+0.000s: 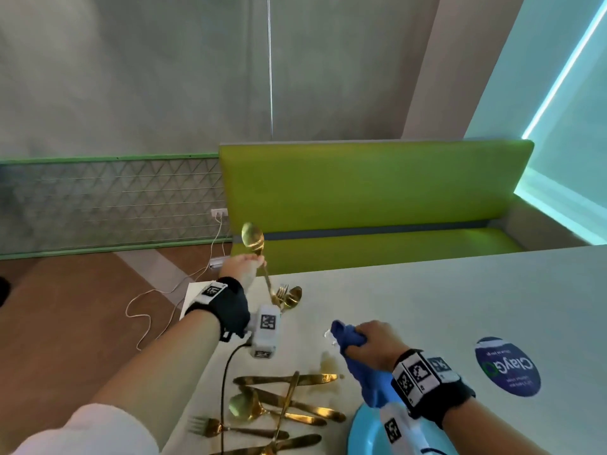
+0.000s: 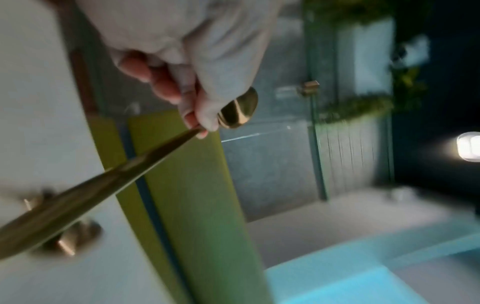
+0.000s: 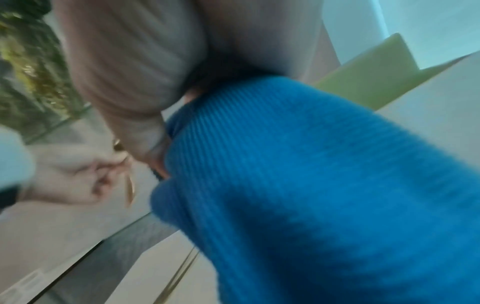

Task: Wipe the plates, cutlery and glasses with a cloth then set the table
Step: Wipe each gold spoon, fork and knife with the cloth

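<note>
Above tabletop (image 1: 427,290), left grip (image 1: 241,266) pinched gold spoon (image 1: 253,238) at 11 o'clock; right grip (image 1: 374,339) clutched blue cloth (image 1: 348,339).

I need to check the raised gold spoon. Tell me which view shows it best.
The head view: the whole gold spoon shows, bowl up, pinched by the left hand at the table's far edge. The left wrist view gives only a blurred handle and part of the bowl. The right wrist view shows a blurred sliver, mostly blue cloth.

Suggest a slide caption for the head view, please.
Left hand lifts a gold spoon; right hand grips a blue cloth.
</note>
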{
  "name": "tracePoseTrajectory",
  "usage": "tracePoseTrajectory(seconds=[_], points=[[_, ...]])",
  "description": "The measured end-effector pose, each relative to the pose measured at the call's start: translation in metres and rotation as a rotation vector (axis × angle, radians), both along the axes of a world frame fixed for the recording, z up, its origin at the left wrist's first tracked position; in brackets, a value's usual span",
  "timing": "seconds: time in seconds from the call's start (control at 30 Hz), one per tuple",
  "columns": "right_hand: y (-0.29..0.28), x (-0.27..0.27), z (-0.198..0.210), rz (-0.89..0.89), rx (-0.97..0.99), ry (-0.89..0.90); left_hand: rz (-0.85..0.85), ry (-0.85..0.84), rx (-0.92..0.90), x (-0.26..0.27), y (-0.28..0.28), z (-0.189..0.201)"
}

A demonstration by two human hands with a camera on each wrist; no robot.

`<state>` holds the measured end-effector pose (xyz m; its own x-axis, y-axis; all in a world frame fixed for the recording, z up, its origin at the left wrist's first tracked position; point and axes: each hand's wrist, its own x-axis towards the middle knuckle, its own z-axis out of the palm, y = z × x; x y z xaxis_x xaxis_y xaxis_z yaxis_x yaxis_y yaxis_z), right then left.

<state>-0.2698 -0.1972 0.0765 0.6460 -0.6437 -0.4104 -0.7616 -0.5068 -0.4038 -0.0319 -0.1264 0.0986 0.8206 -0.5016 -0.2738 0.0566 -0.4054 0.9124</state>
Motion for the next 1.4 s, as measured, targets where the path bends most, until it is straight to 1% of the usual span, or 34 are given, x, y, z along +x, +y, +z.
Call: tracePoseTrajectory(seconds=[0.07, 0.13, 0.2, 0.27, 0.43, 0.57, 0.7, 0.8, 0.87, 0.9, 0.93, 1.0, 1.07, 1.13, 1.2, 1.27, 1.33, 1.4], points=[[-0.013, -0.01, -0.005, -0.091, -0.011, -0.036, -0.13, -0.188, 0.314, 0.021, 0.002, -0.02], [-0.025, -0.016, -0.009, -0.117, -0.025, -0.058, -0.281, -0.304, 0.554, 0.033, -0.001, -0.048], [-0.034, -0.02, -0.015, -0.107, -0.031, -0.05, -0.398, -0.36, 0.746, 0.036, -0.008, -0.074], [-0.039, -0.026, -0.023, -0.099, -0.034, -0.031, -0.452, -0.376, 0.839, 0.038, -0.016, -0.095], [-0.051, -0.037, -0.038, -0.142, -0.02, -0.027, -0.512, -0.367, 0.881, 0.026, -0.041, -0.123], [-0.059, -0.038, -0.041, -0.17, 0.009, -0.031, -0.497, -0.382, 0.862, 0.02, -0.056, -0.142], [-0.061, -0.034, -0.043, -0.199, 0.024, -0.048, -0.54, -0.515, 0.817, 0.012, -0.056, -0.146], [-0.057, -0.029, -0.042, -0.191, 0.034, -0.068, -0.53, -0.567, 0.711, 0.009, -0.051, -0.14], [-0.05, -0.024, -0.04, -0.172, 0.033, -0.072, -0.549, -0.527, 0.613, 0.008, -0.04, -0.132], [-0.048, -0.023, -0.038, -0.17, 0.029, -0.077, -0.608, -0.5, 0.567, 0.006, -0.037, -0.128], [-0.045, -0.022, -0.036, -0.167, 0.028, -0.083, -0.717, -0.474, 0.538, 0.003, -0.031, -0.122], [-0.039, -0.02, -0.03, -0.153, 0.027, -0.094, -1.038, -0.469, 0.553, -0.013, -0.015, -0.11], [-0.033, -0.02, -0.025, -0.136, 0.025, -0.101, -1.347, -0.517, 0.62, -0.03, 0.001, -0.107], [-0.027, -0.02, -0.02, -0.127, 0.028, -0.109, -1.592, -0.638, 0.703, -0.046, 0.016, -0.112], [-0.022, -0.021, -0.018, -0.12, 0.04, -0.121, -1.746, -0.771, 0.736, -0.058, 0.025, -0.116], [-0.016, -0.024, -0.015, -0.125, 0.062, -0.132, -1.839, -0.871, 0.742, -0.067, 0.03, -0.12], [-0.013, -0.028, -0.015, -0.15, 0.106, -0.15, -1.934, -0.935, 0.737, -0.073, 0.032, -0.125], [-0.012, -0.034, -0.017, -0.187, 0.156, -0.179, -2.044, -1.066, 0.735, -0.081, 0.035, -0.121]])
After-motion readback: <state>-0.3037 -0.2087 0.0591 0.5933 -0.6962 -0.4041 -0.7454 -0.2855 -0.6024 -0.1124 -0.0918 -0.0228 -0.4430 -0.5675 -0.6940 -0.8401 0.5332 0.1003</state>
